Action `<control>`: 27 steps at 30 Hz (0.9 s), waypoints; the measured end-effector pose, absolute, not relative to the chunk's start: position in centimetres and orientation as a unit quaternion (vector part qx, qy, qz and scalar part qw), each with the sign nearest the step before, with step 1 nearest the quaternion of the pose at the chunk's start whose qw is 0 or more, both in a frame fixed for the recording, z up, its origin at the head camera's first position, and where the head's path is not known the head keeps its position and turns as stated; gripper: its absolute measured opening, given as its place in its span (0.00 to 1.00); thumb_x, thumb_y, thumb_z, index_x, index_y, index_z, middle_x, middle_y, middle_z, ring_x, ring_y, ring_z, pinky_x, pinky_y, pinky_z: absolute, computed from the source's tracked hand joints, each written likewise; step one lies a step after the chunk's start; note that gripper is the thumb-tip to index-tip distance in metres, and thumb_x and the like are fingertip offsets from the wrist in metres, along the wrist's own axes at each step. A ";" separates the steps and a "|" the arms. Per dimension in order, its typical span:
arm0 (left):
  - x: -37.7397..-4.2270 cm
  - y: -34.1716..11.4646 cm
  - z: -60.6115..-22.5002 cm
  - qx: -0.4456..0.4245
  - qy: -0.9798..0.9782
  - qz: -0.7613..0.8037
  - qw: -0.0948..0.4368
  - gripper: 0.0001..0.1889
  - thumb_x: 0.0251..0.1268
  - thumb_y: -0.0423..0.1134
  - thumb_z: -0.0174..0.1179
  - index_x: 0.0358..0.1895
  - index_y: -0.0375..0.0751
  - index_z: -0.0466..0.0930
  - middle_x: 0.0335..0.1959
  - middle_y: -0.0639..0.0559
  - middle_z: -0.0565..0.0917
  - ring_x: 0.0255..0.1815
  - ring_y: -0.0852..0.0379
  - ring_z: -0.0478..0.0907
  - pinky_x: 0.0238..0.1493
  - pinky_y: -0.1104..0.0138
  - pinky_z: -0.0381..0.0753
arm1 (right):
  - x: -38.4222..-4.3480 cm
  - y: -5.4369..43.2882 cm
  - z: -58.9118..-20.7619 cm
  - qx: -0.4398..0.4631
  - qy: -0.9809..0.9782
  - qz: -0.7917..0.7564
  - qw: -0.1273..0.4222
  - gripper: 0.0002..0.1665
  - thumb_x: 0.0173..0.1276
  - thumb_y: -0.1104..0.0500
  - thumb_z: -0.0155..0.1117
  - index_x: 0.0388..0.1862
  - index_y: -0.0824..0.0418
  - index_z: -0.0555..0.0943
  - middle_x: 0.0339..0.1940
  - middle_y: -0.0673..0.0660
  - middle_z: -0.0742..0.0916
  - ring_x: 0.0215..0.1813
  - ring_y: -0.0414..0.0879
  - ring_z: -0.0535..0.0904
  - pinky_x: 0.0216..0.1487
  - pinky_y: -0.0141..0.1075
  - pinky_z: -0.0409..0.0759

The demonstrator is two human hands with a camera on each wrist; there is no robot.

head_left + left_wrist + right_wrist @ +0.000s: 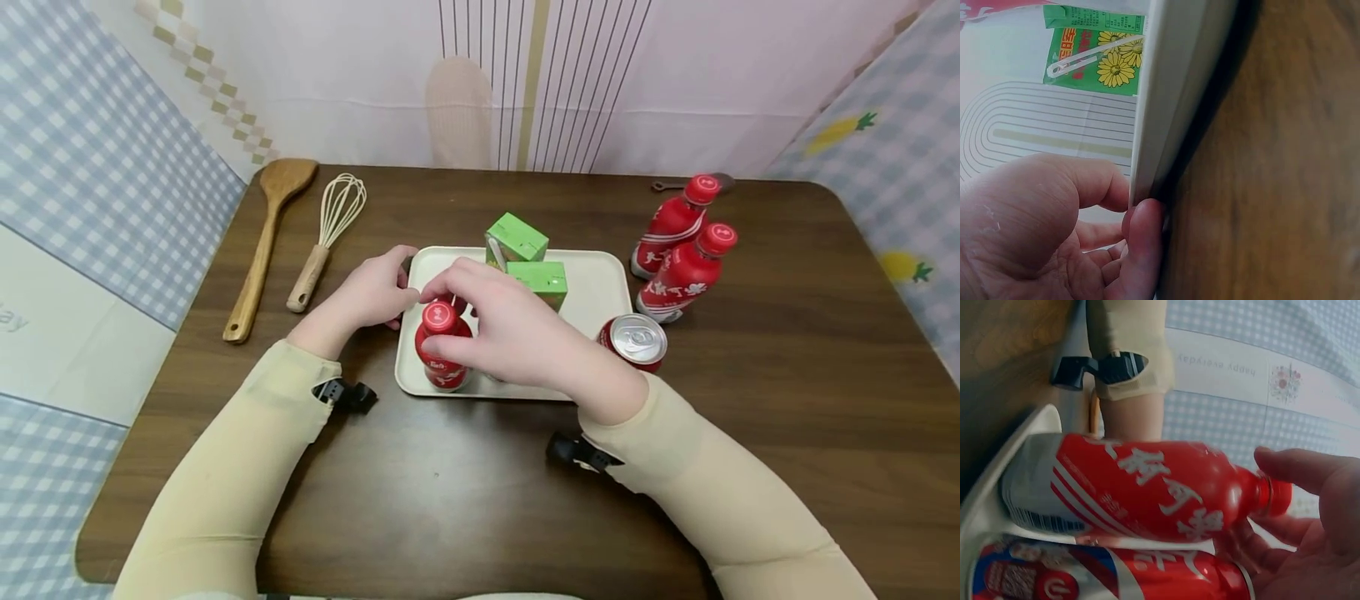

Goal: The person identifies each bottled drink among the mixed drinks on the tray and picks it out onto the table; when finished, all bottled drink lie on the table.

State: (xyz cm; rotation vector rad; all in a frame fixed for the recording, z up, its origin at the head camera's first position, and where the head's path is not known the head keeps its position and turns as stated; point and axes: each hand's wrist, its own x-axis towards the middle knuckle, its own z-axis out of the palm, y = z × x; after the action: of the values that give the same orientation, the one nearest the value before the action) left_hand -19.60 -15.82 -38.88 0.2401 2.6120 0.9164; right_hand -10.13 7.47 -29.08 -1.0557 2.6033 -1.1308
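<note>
A cream tray (592, 283) lies on the table. My left hand (378, 292) pinches its left rim between thumb and fingers; the left wrist view shows the rim (1154, 112) there. At the tray's front left corner stands a red cola bottle (444, 367). Around the bottle's neck and cap hovers my right hand (517, 333); in the right wrist view its thumb (1300, 465) is straight and slightly off the neck. A red can (1110, 572) stands beside that bottle, hidden under my hand in the head view. Two green drink cartons (543, 279) stand toward the tray's back.
Another red can (637, 340) stands at the tray's right front corner. Two red cola bottles (682, 271) are right of the tray, with a dark spoon-like utensil (667, 185) behind them. A wooden spatula (270, 217) and a whisk (322, 242) lie at the left.
</note>
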 end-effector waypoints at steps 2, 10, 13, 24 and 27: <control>-19.5 -15.6 -39.1 0.087 0.924 0.325 0.185 0.36 0.67 0.36 0.57 0.78 0.42 0.58 0.43 0.39 0.76 0.21 0.50 0.83 0.24 0.61 0.88 | -10.3 8.0 -29.1 -0.354 0.852 -0.380 0.069 0.21 0.64 0.57 0.73 0.56 0.55 0.82 0.49 0.49 0.83 0.48 0.42 0.78 0.47 0.37 0.82; -19.4 -15.0 -39.5 0.093 0.924 0.321 0.187 0.36 0.68 0.39 0.59 0.79 0.42 0.58 0.42 0.40 0.77 0.21 0.50 0.83 0.24 0.61 0.87 | -10.6 9.1 -29.2 -0.375 0.828 -0.407 0.091 0.19 0.66 0.61 0.70 0.56 0.58 0.83 0.45 0.51 0.82 0.39 0.45 0.78 0.40 0.41 0.83; -19.5 -14.9 -39.3 0.093 0.924 0.322 0.186 0.37 0.68 0.40 0.61 0.79 0.42 0.58 0.42 0.40 0.78 0.21 0.50 0.83 0.24 0.61 0.87 | -10.7 9.1 -29.3 -0.381 0.823 -0.414 0.083 0.21 0.66 0.61 0.70 0.58 0.56 0.84 0.45 0.50 0.82 0.37 0.45 0.78 0.39 0.41 0.84; -19.7 -15.9 -39.0 0.096 0.926 0.322 0.170 0.37 0.63 0.36 0.57 0.78 0.42 0.59 0.42 0.39 0.77 0.20 0.50 0.83 0.23 0.61 0.87 | -11.3 8.5 -29.4 -0.400 0.818 -0.405 0.078 0.19 0.66 0.59 0.74 0.57 0.54 0.86 0.44 0.48 0.82 0.39 0.43 0.79 0.43 0.42 0.85; -19.7 -16.0 -39.1 0.102 0.925 0.324 0.167 0.37 0.63 0.35 0.56 0.77 0.41 0.60 0.41 0.39 0.77 0.20 0.50 0.83 0.23 0.61 0.88 | -11.3 8.5 -29.4 -0.397 0.823 -0.400 0.078 0.18 0.66 0.57 0.75 0.55 0.54 0.86 0.43 0.47 0.82 0.40 0.41 0.79 0.43 0.41 0.85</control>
State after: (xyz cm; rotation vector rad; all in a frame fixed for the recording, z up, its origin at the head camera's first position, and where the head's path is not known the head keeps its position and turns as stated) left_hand -19.71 -16.02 -39.12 0.2892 2.6335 0.9232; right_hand -11.28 8.46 -29.39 -1.1881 2.4633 -1.1969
